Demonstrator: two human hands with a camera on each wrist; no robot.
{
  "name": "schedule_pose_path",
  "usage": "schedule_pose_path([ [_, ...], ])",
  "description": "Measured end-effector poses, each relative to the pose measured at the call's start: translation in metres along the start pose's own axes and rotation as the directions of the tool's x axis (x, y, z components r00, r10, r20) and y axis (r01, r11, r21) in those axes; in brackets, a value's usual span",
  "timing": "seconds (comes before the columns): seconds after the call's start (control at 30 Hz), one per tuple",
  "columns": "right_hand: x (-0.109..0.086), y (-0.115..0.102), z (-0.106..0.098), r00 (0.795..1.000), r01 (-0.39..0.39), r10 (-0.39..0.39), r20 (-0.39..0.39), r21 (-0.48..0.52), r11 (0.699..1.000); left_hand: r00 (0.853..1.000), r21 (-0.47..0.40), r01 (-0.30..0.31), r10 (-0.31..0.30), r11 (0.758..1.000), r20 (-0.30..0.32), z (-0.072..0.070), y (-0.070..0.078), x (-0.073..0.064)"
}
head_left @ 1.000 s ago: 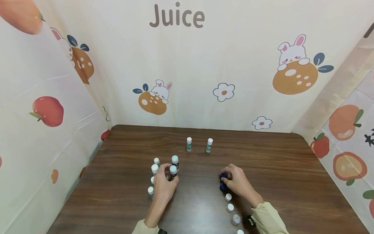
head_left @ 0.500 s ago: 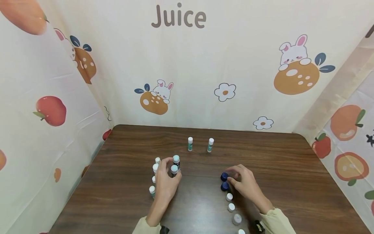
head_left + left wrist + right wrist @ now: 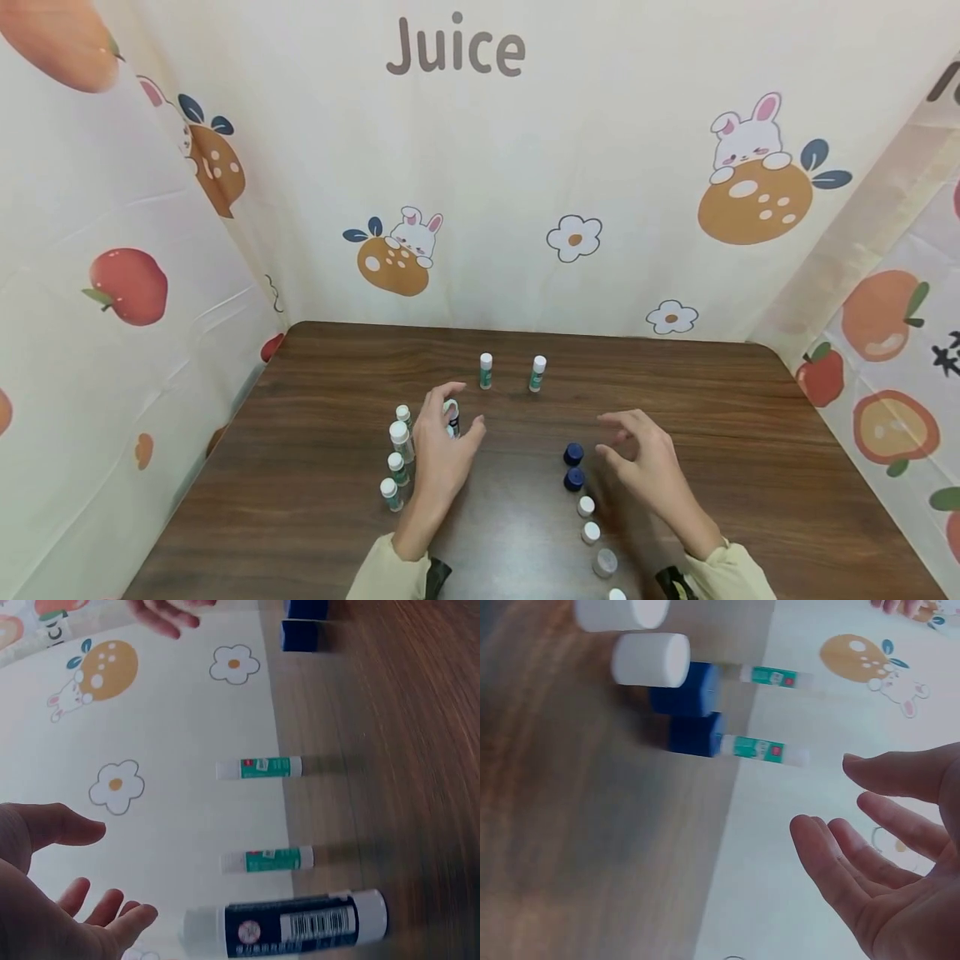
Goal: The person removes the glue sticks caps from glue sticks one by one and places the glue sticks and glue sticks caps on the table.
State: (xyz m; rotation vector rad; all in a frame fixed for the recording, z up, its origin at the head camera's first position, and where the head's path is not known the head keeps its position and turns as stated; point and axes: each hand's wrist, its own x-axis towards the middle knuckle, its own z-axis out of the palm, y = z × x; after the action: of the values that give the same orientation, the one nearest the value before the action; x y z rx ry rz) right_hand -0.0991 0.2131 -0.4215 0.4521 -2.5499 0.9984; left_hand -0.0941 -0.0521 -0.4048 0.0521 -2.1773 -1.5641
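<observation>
My left hand (image 3: 441, 458) has its fingers spread above the dark-labelled glue sticks (image 3: 454, 421), which it partly hides. In the left wrist view one such glue stick (image 3: 292, 927) stands apart from the fingers. Several glue sticks (image 3: 402, 442) with white caps and mostly green labels stand in a column just left of that hand. My right hand (image 3: 651, 467), fingers apart and holding nothing, hovers right of two dark blue caps (image 3: 573, 467). In the right wrist view the blue caps (image 3: 695, 735) sit on the table, clear of the fingers.
Two green-labelled glue sticks (image 3: 486, 372) stand toward the back of the brown wooden table (image 3: 337, 367). White caps (image 3: 590, 532) and a larger greyish cap (image 3: 605, 563) line up below the blue ones. A printed fabric curtain (image 3: 495, 167) hangs behind and along both sides.
My left hand has let go of a dark-labelled glue stick, its fingers spreading and rising. My right hand has released the upper blue cap and drawn off to the right.
</observation>
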Motion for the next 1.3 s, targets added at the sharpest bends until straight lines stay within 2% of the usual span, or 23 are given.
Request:
schedule_pose_path([
  [0.33,0.018,-0.013,-0.006,0.999,-0.006,0.005,0.033,0.016,1.000,0.998,-0.034,0.051,-0.050,0.998,0.036,0.025,-0.003,0.008],
  [0.63,0.036,-0.022,-0.002,0.997,0.075,-0.075,0.031,0.024,0.997,0.993,-0.048,0.117,-0.117,0.992,0.018,0.049,-0.010,0.019],
  [0.83,0.044,-0.022,0.005,0.995,0.078,-0.081,0.055,0.044,0.996,0.988,-0.020,0.150,-0.149,0.988,0.031,0.060,-0.020,0.025],
  [1.07,0.056,-0.026,0.013,0.991,0.108,-0.112,0.072,0.056,0.993,0.977,0.009,0.213,-0.213,0.977,0.023,0.069,-0.026,0.033],
  [1.3,0.071,-0.027,0.021,0.987,0.095,-0.103,0.120,0.074,0.993,0.961,-0.014,0.275,-0.275,0.961,-0.006,0.083,-0.037,0.040],
])
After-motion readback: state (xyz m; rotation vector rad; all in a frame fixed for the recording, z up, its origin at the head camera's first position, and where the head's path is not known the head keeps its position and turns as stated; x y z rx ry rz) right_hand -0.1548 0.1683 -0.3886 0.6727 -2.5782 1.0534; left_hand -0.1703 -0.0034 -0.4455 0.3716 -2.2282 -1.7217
